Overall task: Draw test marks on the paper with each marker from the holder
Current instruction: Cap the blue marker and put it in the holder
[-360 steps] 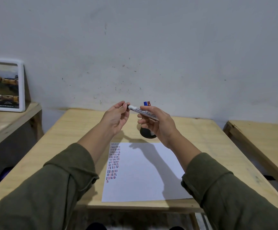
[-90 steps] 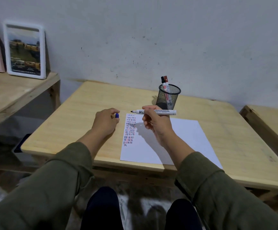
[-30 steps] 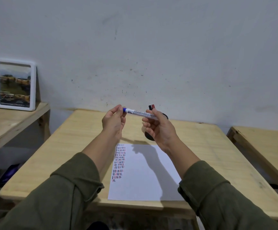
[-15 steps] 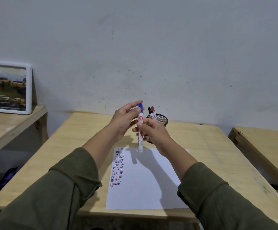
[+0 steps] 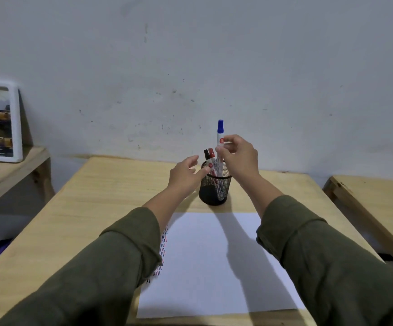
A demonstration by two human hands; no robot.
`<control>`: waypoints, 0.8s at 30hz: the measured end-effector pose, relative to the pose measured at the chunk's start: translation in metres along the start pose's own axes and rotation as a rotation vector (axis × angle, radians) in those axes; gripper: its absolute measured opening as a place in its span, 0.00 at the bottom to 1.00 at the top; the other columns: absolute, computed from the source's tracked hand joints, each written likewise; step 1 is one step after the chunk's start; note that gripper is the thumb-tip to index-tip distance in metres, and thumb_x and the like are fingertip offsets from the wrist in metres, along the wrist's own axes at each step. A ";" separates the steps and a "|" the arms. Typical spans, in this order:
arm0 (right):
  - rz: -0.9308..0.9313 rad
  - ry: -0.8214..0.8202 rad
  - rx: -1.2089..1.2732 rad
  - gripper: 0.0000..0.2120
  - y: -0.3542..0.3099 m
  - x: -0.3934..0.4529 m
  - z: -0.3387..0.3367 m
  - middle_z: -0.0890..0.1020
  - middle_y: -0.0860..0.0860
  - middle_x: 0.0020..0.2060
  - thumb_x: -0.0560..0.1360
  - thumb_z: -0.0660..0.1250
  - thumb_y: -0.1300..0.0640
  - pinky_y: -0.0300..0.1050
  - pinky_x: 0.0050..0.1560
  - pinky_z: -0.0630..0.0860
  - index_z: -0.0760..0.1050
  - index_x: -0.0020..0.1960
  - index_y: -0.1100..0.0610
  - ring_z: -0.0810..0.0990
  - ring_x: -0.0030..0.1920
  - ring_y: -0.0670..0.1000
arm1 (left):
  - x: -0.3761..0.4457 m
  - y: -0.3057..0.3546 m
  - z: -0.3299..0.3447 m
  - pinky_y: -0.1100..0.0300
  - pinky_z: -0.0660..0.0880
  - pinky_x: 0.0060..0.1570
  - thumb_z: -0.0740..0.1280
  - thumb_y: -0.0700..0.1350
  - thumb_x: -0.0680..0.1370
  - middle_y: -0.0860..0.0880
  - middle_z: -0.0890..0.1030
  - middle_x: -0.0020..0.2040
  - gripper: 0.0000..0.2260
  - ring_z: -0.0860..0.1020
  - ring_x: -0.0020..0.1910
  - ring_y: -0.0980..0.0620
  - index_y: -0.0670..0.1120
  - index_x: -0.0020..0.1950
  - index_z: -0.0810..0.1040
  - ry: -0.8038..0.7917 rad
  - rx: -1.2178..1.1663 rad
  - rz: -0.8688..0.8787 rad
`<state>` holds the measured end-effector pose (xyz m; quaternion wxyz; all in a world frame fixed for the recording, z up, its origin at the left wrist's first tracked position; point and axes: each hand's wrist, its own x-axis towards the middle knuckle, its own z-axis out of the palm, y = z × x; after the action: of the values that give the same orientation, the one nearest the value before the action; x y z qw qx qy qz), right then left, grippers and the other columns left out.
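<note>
The right hand (image 5: 239, 158) is closed on the blue-capped marker (image 5: 220, 137), thumb and fingers pinching its white barrel. The marker stands upright, cap at the top, and its lower end goes down into the black mesh holder (image 5: 215, 188). The left hand (image 5: 183, 176) is open and holds nothing — its fingers are spread and loose, and the fingertips reach the holder's rim at about 9 o'clock. If they really touch the mesh, I cannot tell.

Inside the holder two other markers lean toward 11 o'clock: a black-capped marker (image 5: 206, 154) and, just beside it, a red-capped marker (image 5: 211, 153). The holder stands on the wooden table (image 5: 111, 196), at 12 o'clock from the white paper (image 5: 214, 267). A column of short test marks (image 5: 162, 251) in red, blue and black runs along the left edge of the paper, partly hidden by the left sleeve (image 5: 111, 267).

Half a second ago both hands were together above the paper, the marker upright between them and the left fingers at its cap. Now the hands are apart — the right has carried the marker forward into the holder, and the left has let go of it.
</note>
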<state>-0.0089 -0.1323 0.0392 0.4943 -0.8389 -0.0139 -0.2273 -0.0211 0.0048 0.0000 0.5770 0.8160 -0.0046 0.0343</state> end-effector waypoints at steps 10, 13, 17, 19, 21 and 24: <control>0.106 -0.200 -0.122 0.07 0.037 -0.001 0.011 0.83 0.55 0.47 0.69 0.74 0.54 0.45 0.52 0.74 0.82 0.45 0.55 0.78 0.55 0.54 | 0.012 -0.011 0.010 0.60 0.73 0.52 0.71 0.50 0.72 0.50 0.82 0.56 0.18 0.79 0.53 0.53 0.53 0.62 0.78 -0.033 -0.006 -0.035; 0.110 -0.204 -0.198 0.08 0.040 -0.001 0.014 0.77 0.54 0.48 0.68 0.74 0.53 0.56 0.58 0.73 0.83 0.43 0.56 0.72 0.61 0.58 | 0.014 -0.013 0.010 0.62 0.72 0.49 0.71 0.51 0.71 0.50 0.82 0.55 0.19 0.78 0.49 0.56 0.54 0.62 0.78 -0.036 -0.021 -0.033; 0.109 -0.220 -0.248 0.07 0.040 0.001 0.018 0.71 0.45 0.39 0.68 0.74 0.52 0.56 0.59 0.72 0.84 0.43 0.55 0.70 0.62 0.56 | 0.015 -0.015 0.010 0.61 0.72 0.49 0.71 0.51 0.71 0.51 0.82 0.56 0.19 0.78 0.50 0.56 0.54 0.62 0.78 -0.037 -0.021 -0.027; 0.119 -0.229 -0.275 0.06 0.039 0.003 0.018 0.71 0.45 0.38 0.68 0.73 0.52 0.54 0.59 0.72 0.84 0.43 0.53 0.69 0.62 0.54 | 0.015 -0.014 0.010 0.61 0.73 0.50 0.71 0.50 0.71 0.51 0.82 0.57 0.19 0.78 0.53 0.54 0.53 0.62 0.78 -0.037 -0.016 -0.028; 0.126 -0.242 -0.307 0.06 0.039 0.004 0.018 0.76 0.51 0.42 0.69 0.73 0.52 0.53 0.58 0.73 0.84 0.44 0.52 0.70 0.62 0.54 | 0.015 -0.014 0.010 0.61 0.72 0.49 0.71 0.50 0.72 0.51 0.82 0.57 0.18 0.79 0.54 0.53 0.54 0.61 0.78 -0.045 -0.018 -0.025; 0.146 -0.243 -0.314 0.07 0.039 0.005 0.018 0.79 0.58 0.50 0.70 0.72 0.51 0.53 0.58 0.73 0.84 0.46 0.52 0.73 0.60 0.54 | 0.014 -0.014 0.010 0.62 0.71 0.48 0.71 0.51 0.72 0.51 0.82 0.57 0.18 0.79 0.54 0.53 0.55 0.61 0.78 -0.042 -0.019 -0.021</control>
<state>0.0122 -0.1381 0.0021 0.3676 -0.9256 0.0231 -0.0875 -0.0060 0.0001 -0.0158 0.5847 0.8112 -0.0086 0.0111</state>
